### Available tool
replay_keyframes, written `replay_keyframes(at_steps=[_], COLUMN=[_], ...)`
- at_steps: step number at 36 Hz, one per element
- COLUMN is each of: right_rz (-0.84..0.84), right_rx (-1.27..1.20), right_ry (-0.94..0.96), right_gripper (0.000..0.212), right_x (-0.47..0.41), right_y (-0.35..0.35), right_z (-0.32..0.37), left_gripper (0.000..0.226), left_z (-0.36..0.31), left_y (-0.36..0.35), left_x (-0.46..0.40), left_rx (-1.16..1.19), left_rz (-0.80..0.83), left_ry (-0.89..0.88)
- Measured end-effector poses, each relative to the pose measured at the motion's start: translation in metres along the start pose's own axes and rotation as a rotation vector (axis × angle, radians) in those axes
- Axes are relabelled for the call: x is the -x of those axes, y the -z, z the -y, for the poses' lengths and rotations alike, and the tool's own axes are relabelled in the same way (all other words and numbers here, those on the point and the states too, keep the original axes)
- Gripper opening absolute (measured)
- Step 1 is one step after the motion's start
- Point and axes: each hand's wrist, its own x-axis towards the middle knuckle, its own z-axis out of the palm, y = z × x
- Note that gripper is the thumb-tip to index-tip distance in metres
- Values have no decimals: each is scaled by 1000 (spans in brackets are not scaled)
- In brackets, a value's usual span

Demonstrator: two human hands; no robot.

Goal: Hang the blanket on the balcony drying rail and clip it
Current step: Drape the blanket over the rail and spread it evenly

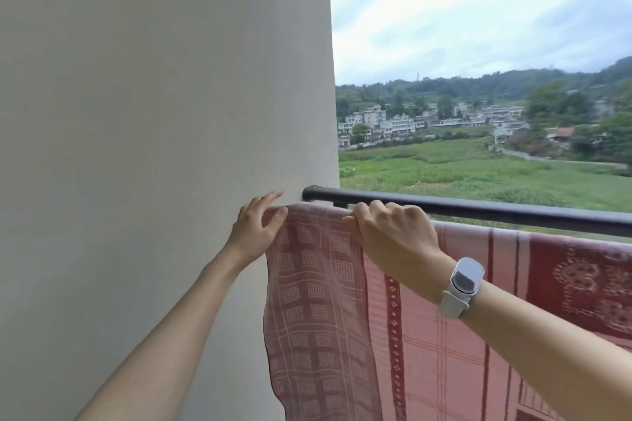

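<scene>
A pink and dark red patterned blanket [321, 301] hangs down from just below the black drying rail [478, 210], which runs right from the wall. My left hand [256, 225] is at the blanket's top left corner, thumb and fingers pinching the edge against the wall. My right hand [393, 232], with a white watch on the wrist, is closed over the blanket's top edge a little to the right, just under the rail. No clip is visible.
A plain white wall [154, 113] fills the left half, meeting the rail's end. Beyond the rail lie green fields, distant houses and hills. The blanket stretches off to the right edge of the view.
</scene>
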Motion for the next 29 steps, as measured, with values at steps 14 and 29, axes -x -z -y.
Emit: replay_keyframes(at_steps=[14, 29], right_rz=[-130, -99], right_rx=[26, -19], right_ry=[-80, -149], right_gripper=[40, 40], right_x=[19, -5], right_y=[-2, -4], right_z=[-13, 37], left_gripper=[22, 14], left_z=[-1, 40], left_y=[-12, -6], left_x=[-25, -28], left_rx=[304, 902], left_rz=[84, -70], left_ry=[-225, 166])
